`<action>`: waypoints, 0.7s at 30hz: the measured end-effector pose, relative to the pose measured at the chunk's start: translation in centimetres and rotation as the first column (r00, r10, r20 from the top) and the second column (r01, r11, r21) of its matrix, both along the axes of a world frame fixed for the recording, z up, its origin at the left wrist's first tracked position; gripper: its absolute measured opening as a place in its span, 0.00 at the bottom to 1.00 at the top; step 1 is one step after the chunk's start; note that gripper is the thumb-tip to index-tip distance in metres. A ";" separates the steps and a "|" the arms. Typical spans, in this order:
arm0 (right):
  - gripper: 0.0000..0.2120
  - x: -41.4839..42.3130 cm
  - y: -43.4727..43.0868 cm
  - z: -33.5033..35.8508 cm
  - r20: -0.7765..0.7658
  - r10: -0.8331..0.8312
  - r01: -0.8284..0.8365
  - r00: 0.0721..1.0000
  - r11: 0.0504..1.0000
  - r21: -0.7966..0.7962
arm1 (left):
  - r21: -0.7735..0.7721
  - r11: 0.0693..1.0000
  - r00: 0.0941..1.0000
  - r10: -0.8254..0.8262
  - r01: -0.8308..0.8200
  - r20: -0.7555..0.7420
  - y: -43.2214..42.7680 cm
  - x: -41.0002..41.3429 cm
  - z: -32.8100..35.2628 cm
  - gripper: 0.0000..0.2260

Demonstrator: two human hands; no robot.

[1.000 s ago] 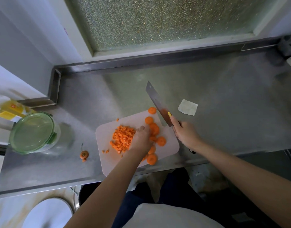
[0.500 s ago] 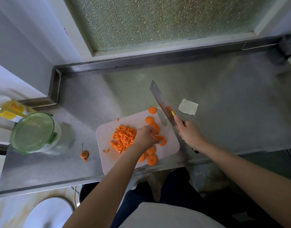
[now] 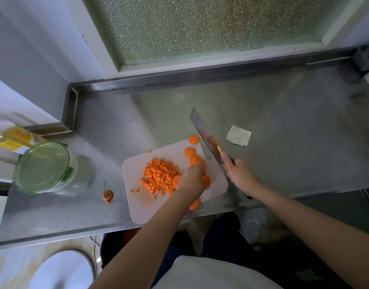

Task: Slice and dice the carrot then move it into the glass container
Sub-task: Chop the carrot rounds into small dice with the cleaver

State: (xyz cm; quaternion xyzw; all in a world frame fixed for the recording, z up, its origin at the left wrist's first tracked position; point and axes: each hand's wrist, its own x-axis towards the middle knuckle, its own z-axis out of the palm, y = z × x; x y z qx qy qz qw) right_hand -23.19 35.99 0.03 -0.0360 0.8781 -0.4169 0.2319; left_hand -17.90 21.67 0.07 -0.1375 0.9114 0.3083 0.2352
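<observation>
A pale cutting board [image 3: 141, 209] lies on the steel counter with a heap of diced carrot [image 3: 159, 176] in its middle. Round carrot slices [image 3: 189, 152] lie along its right side. My left hand [image 3: 192, 180] is curled over a few slices at the heap's right edge and pinches them together. My right hand [image 3: 239, 174] grips the handle of a cleaver [image 3: 204, 133], its blade raised and pointing away over the board's far right corner. The glass container [image 3: 46, 167] with a green lid stands shut at the counter's left.
A carrot top [image 3: 107, 195] lies on the steel counter [image 3: 283, 122] left of the board. A folded white paper [image 3: 238, 135] sits right of the cleaver. A yellow bottle [image 3: 14, 138] lies behind the container. The counter's front edge runs just below the board.
My left hand shifted right onto the slices and gathered them. The cleaver moved slightly right and its blade tilted further away from the board.
</observation>
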 end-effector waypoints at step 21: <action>0.26 5.5 -5.3 0.9 -0.020 0.042 -0.043 0.999 0.995 -0.089 | 0.807 0.453 0.917 0.298 -0.380 0.265 -4.2 9.1 -0.1 0.09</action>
